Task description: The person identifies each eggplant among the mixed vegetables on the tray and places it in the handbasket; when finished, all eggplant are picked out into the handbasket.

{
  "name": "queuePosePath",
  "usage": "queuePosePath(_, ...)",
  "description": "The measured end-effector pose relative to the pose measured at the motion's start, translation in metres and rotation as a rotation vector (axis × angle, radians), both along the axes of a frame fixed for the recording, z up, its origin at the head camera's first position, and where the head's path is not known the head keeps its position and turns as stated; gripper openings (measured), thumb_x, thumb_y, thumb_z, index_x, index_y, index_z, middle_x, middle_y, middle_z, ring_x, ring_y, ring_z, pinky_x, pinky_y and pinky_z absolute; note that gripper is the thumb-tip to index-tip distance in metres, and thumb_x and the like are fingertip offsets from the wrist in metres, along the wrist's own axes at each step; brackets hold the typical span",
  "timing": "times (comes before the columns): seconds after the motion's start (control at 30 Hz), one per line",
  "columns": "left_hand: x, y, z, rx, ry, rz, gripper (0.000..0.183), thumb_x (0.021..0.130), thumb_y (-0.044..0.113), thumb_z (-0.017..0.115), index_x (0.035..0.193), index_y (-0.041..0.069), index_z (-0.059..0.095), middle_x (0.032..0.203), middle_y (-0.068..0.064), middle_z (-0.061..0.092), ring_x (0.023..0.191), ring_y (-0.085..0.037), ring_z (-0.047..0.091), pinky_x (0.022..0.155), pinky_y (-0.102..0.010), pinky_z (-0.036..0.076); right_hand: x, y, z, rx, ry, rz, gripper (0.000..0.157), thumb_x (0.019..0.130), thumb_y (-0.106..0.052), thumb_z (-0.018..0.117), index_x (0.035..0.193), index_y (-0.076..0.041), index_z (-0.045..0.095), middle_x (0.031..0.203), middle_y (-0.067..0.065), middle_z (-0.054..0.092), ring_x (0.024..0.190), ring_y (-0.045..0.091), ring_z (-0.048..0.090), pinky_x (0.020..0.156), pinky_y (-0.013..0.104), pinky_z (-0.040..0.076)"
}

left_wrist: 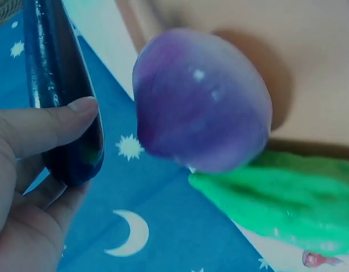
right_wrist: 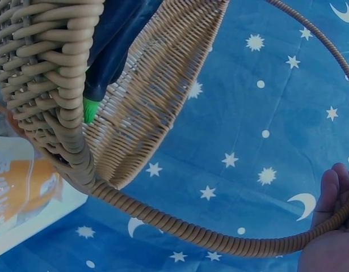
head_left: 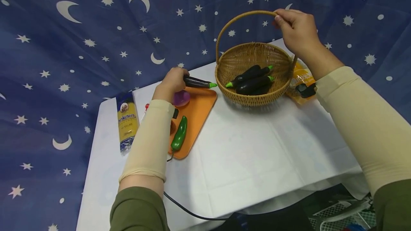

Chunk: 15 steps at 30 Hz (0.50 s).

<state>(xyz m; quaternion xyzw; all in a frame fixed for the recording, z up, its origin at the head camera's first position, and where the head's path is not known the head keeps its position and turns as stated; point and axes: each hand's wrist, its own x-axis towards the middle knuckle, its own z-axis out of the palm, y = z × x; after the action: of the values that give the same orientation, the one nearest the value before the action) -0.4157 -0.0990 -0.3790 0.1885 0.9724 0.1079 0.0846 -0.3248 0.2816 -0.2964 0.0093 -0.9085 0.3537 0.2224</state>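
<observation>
My left hand (head_left: 174,80) pinches a dark eggplant (head_left: 199,82) by its blunt end, above the far part of an orange tray (head_left: 201,107). Its green tip points right, close to the rim of a wicker basket (head_left: 236,99). The thumb lies across the eggplant in the left wrist view. My right hand (head_left: 298,31) grips the basket's arched handle (head_left: 247,13) near its right side. Inside the basket lie several eggplants (head_left: 253,85) with green tips. On the tray are a purple onion-like vegetable (head_left: 181,98) and a green pepper (head_left: 179,134). My left forearm hides part of the tray.
A yellow and blue pasta packet (head_left: 127,120) lies left of the tray. Right of the basket, partly behind it, is an orange plastic packet (head_left: 303,81). A black cable (head_left: 189,212) runs past the table's front edge. A star-patterned curtain (head_left: 106,35) hangs behind the table.
</observation>
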Motion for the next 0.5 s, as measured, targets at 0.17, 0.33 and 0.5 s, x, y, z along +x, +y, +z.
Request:
queuePosePath(0.17, 0.004, -0.019, 0.013, 0.051, 0.011, 0.029, 0.046, 0.079, -0.01, 0.071, 0.122, 0.006, 0.069, 0.12, -0.015, 0.064, 0.11, -0.031, 0.053, 0.103, -0.043, 0.044, 0.001, -0.003, 0.0, 0.011, 0.007, 0.013, 0.047, 0.108, -0.038, 0.038, 0.142, -0.013, 0.059, 0.125, 0.013, 0.065, 0.115, 0.028, 0.057, 0.091, 0.034, 0.043)
queuePosePath(0.33, 0.01, -0.03, 0.032, 0.078, 0.037, 0.044, 0.049, 0.081, -0.008, 0.074, 0.128, 0.003, 0.066, 0.125, -0.017, 0.062, 0.113, -0.033, 0.054, 0.105, -0.045, 0.045, 0.0, -0.002, 0.0, 0.015, 0.005, 0.013, 0.047, 0.109, -0.037, 0.037, 0.143, -0.013, 0.059, 0.127, 0.014, 0.064, 0.117, 0.03, 0.056, 0.093, 0.035, 0.043)
queuePosePath(0.5, 0.02, -0.034, 0.053, 0.086, 0.065, 0.034, 0.045, 0.084, -0.006, 0.073, 0.127, 0.002, 0.066, 0.127, -0.018, 0.061, 0.116, -0.034, 0.054, 0.105, -0.047, 0.045, 0.0, -0.002, 0.001, 0.01, -0.006, 0.011, 0.048, 0.109, -0.038, 0.036, 0.142, -0.012, 0.059, 0.128, 0.015, 0.063, 0.118, 0.031, 0.056, 0.094, 0.037, 0.044)
